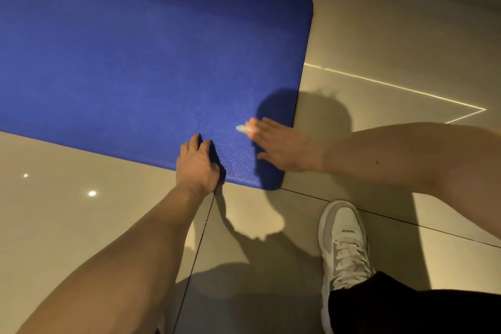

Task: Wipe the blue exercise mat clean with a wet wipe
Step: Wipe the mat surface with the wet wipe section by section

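Observation:
The blue exercise mat lies flat on a tiled floor and fills the upper left of the head view. My left hand rests on the mat's near edge with its fingers bent onto the surface. My right hand lies flat on the mat near its right corner, fingers straight. A small white wet wipe sticks out from under those fingertips, pressed against the mat. Most of the wipe is hidden by the hand.
Glossy beige floor tiles surround the mat, with dark grout lines. My foot in a white sneaker stands on the floor just below the mat's corner. A dark trouser leg fills the lower right.

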Tool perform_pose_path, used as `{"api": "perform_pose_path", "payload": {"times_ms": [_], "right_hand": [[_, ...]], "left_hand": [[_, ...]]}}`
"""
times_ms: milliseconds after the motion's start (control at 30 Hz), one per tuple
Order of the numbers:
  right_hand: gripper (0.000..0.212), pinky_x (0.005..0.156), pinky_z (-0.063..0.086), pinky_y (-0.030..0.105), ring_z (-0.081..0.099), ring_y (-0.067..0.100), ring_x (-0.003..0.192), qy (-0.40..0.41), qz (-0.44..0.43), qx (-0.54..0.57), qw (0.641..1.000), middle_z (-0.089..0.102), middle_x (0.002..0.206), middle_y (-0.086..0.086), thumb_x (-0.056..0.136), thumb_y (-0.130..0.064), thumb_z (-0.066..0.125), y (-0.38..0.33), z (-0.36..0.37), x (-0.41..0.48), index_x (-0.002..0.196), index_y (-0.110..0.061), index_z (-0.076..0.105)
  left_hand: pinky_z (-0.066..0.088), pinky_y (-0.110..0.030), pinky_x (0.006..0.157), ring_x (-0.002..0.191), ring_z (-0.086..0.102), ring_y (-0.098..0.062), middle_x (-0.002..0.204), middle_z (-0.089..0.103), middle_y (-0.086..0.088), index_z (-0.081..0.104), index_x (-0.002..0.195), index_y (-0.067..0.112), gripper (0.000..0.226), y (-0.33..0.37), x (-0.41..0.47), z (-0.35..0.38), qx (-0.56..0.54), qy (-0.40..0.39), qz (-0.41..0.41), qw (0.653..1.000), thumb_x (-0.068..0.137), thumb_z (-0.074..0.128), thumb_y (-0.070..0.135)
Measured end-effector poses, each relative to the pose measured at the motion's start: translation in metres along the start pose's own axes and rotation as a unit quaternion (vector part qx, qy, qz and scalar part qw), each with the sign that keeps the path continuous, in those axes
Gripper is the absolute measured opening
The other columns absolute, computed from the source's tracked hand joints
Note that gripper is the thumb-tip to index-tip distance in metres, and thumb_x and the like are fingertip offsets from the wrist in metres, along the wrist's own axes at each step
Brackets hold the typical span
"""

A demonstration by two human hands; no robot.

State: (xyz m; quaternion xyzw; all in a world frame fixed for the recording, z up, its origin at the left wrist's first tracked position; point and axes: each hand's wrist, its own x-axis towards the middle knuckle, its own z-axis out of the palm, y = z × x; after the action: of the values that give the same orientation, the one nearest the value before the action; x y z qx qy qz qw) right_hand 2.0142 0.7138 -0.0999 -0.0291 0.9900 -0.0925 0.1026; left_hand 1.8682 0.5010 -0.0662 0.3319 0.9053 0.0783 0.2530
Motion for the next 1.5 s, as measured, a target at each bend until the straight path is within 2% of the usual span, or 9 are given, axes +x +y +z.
{"api": "perform_pose_path", "payload": {"times_ms": [100, 200, 367, 567, 767, 1067, 1267, 1367, 1500], "right_hand": [[0.065, 0.126, 0.009, 0.046, 0.011, 0.032, 0.157, 0.036, 0.097, -0.018, 0.994, 0.012, 0.17, 0.008, 0.106, -0.034, 0.044, 0.038, -0.014, 0.027, 0.158, -0.001, 0.023], [0.062, 0.126, 0.014, 0.049, 0.009, 0.034, 0.157, 0.034, 0.18, 0.005, 0.983, 0.009, 0.17, 0.009, 0.106, -0.027, 0.043, 0.06, -0.021, 0.046, 0.158, 0.0, 0.021], [0.063, 0.127, 0.012, 0.045, 0.002, 0.034, 0.157, 0.006, 0.172, 0.06, 0.983, 0.003, 0.17, 0.014, 0.107, -0.02, 0.038, 0.022, -0.001, 0.064, 0.159, 0.003, 0.012], [0.063, 0.121, 0.023, 0.054, 0.031, 0.044, 0.147, 0.036, 0.045, 0.06, 0.997, 0.034, 0.159, 0.027, 0.097, -0.027, 0.053, -0.034, 0.025, 0.048, 0.145, 0.012, 0.042], [0.076, 0.119, 0.029, 0.042, 0.03, 0.031, 0.147, 0.036, 0.009, 0.076, 0.996, 0.039, 0.158, 0.012, 0.095, -0.035, 0.065, -0.025, 0.014, 0.028, 0.156, -0.002, 0.033], [0.07, 0.127, -0.005, 0.042, -0.006, 0.028, 0.158, -0.023, 0.259, 0.054, 0.964, -0.007, 0.171, 0.01, 0.109, -0.041, 0.028, 0.03, -0.008, 0.028, 0.162, -0.003, 0.003], [0.072, 0.126, -0.011, 0.039, 0.0, 0.029, 0.157, 0.04, 0.179, 0.131, 0.974, 0.006, 0.17, 0.012, 0.102, -0.022, 0.045, -0.069, 0.02, 0.009, 0.16, 0.001, 0.009], [0.068, 0.127, 0.011, 0.035, 0.02, 0.026, 0.153, 0.043, 0.174, 0.206, 0.962, 0.024, 0.166, 0.008, 0.096, -0.011, 0.051, -0.092, 0.008, 0.002, 0.158, -0.002, 0.025], [0.061, 0.111, 0.039, 0.038, 0.049, 0.028, 0.137, 0.059, 0.295, 0.311, 0.901, 0.05, 0.154, 0.005, 0.098, -0.006, 0.05, -0.093, -0.039, 0.008, 0.157, -0.014, 0.037]], "left_hand": [[0.03, -0.044, 0.112, 0.142, 0.022, -0.031, 0.161, 0.023, -0.008, 0.039, 0.15, 0.013, 0.06, 0.0, 0.01, -0.001, 0.009, -0.002, 0.004, 1.0, 0.093, 0.058, 0.02], [0.033, -0.046, 0.11, 0.14, 0.024, -0.033, 0.159, 0.025, -0.01, 0.041, 0.148, 0.013, 0.06, 0.0, 0.02, -0.003, 0.019, 0.001, 0.009, 1.0, 0.091, 0.059, 0.019], [0.033, -0.047, 0.11, 0.14, 0.025, -0.034, 0.16, 0.024, -0.01, 0.041, 0.148, 0.013, 0.062, 0.004, 0.038, -0.011, 0.038, 0.003, 0.022, 0.999, 0.09, 0.06, 0.02], [0.03, -0.044, 0.112, 0.141, 0.023, -0.033, 0.161, 0.021, -0.009, 0.04, 0.149, 0.013, 0.061, 0.007, 0.05, -0.015, 0.061, -0.01, 0.033, 0.998, 0.091, 0.058, 0.02], [0.029, -0.044, 0.112, 0.14, 0.024, -0.034, 0.162, 0.02, -0.01, 0.04, 0.148, 0.011, 0.06, 0.012, 0.057, -0.013, 0.069, -0.014, 0.053, 0.996, 0.092, 0.058, 0.021], [0.029, -0.045, 0.114, 0.142, 0.02, -0.034, 0.163, 0.016, -0.012, 0.034, 0.149, 0.012, 0.062, 0.016, 0.06, -0.012, 0.101, -0.023, 0.062, 0.993, 0.093, 0.058, 0.027], [0.029, -0.042, 0.112, 0.142, 0.019, -0.033, 0.162, 0.014, -0.01, 0.033, 0.148, 0.013, 0.062, 0.015, 0.053, -0.013, 0.116, -0.04, 0.068, 0.99, 0.092, 0.056, 0.026], [0.03, -0.041, 0.11, 0.139, 0.023, -0.032, 0.159, 0.018, -0.009, 0.033, 0.147, 0.014, 0.061, 0.014, 0.042, -0.015, 0.14, -0.064, 0.081, 0.985, 0.092, 0.056, 0.025], [0.033, -0.04, 0.108, 0.137, 0.029, -0.03, 0.154, 0.028, -0.004, 0.036, 0.147, 0.016, 0.06, 0.013, 0.029, -0.028, 0.18, -0.1, 0.1, 0.974, 0.093, 0.057, 0.03]]}}
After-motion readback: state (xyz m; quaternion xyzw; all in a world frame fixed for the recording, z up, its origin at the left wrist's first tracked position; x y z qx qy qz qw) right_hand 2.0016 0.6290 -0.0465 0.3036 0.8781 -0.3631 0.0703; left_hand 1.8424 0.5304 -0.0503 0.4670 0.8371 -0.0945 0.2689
